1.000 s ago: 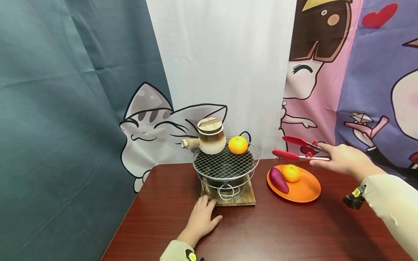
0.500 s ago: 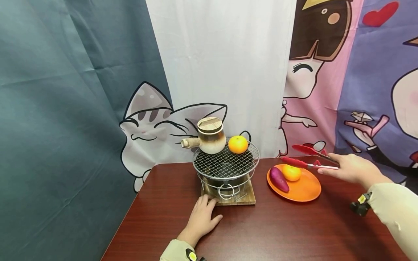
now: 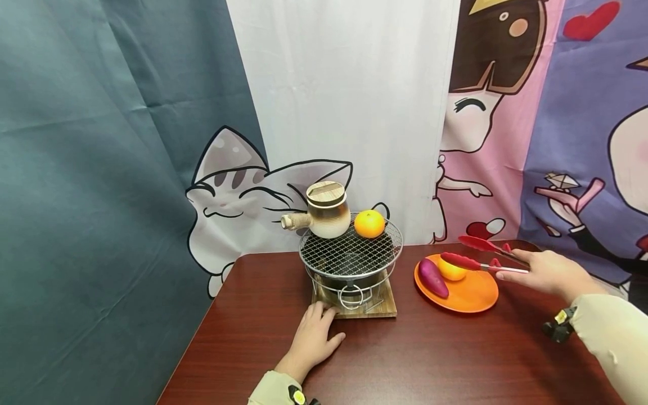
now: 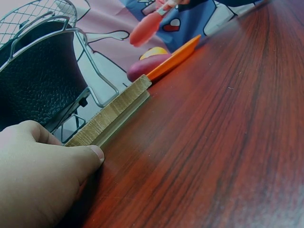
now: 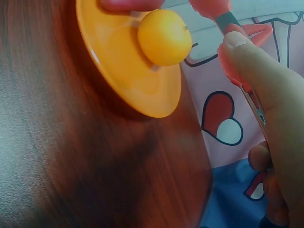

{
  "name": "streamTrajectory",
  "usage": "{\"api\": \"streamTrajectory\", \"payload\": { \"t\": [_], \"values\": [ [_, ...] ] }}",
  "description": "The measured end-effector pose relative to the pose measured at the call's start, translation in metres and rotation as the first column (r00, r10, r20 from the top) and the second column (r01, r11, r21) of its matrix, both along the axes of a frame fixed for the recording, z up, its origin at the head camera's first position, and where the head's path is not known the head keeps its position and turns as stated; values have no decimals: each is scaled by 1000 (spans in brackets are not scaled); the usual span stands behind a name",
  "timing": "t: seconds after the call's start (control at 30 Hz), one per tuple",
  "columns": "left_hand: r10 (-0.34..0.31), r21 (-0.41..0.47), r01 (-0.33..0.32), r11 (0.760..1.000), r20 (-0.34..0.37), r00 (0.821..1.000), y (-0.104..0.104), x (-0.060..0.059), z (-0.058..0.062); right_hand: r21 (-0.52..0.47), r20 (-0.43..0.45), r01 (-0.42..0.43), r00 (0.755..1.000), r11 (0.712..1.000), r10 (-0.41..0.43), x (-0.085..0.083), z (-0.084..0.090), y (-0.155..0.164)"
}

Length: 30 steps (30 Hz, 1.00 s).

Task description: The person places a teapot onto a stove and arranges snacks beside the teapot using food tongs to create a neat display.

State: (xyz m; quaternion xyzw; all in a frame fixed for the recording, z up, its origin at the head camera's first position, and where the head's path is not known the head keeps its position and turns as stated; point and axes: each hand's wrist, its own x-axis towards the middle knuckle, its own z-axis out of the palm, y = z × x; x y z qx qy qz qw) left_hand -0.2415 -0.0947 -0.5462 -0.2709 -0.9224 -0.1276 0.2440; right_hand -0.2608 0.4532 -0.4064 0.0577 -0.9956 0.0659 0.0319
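Note:
My right hand (image 3: 549,274) grips red-tipped tongs (image 3: 478,254) whose arms stand apart, one on each side of an orange (image 3: 450,270) on the orange plate (image 3: 473,295). A purple sweet potato (image 3: 432,278) lies on the plate's left side. In the right wrist view the orange (image 5: 165,37) sits just below the tongs (image 5: 223,19). My left hand (image 3: 311,339) rests flat on the table, fingertips touching the wooden base (image 3: 385,306) of a small grill (image 3: 351,254). In the left wrist view my thumb (image 4: 71,164) lies against that base (image 4: 111,118). On the mesh sit a clay teapot (image 3: 324,212) and another orange (image 3: 369,223).
The dark wooden table (image 3: 430,360) ends at a fabric backdrop with cartoon prints (image 3: 243,191) close behind the grill. The table's left edge runs diagonally near my left arm. A small black device (image 3: 556,331) is strapped at my right wrist.
My right hand has lowered the tongs and drawn them right, from above the plate down to the level of the orange on it. The left hand has stayed put.

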Motion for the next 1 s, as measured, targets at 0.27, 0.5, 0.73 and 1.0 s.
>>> {"api": "streamTrajectory", "payload": {
  "t": [0.27,0.5,0.73,1.0],
  "values": [
    [-4,7,4,1000,-3,1000,0,1,1,2,-7,-15,1000,1000,15,-1,-15,2],
    [0,-3,0,1000,-2,1000,0,1,1,24,2,-14,1000,1000,14,0,-25,3],
    [-7,-1,7,1000,-4,1000,0,0,0,36,8,-21,1000,999,20,0,-31,2],
    [-11,3,11,1000,-13,1000,-1,-1,0,21,39,-12,999,1000,11,0,-33,0]
  ]
}}
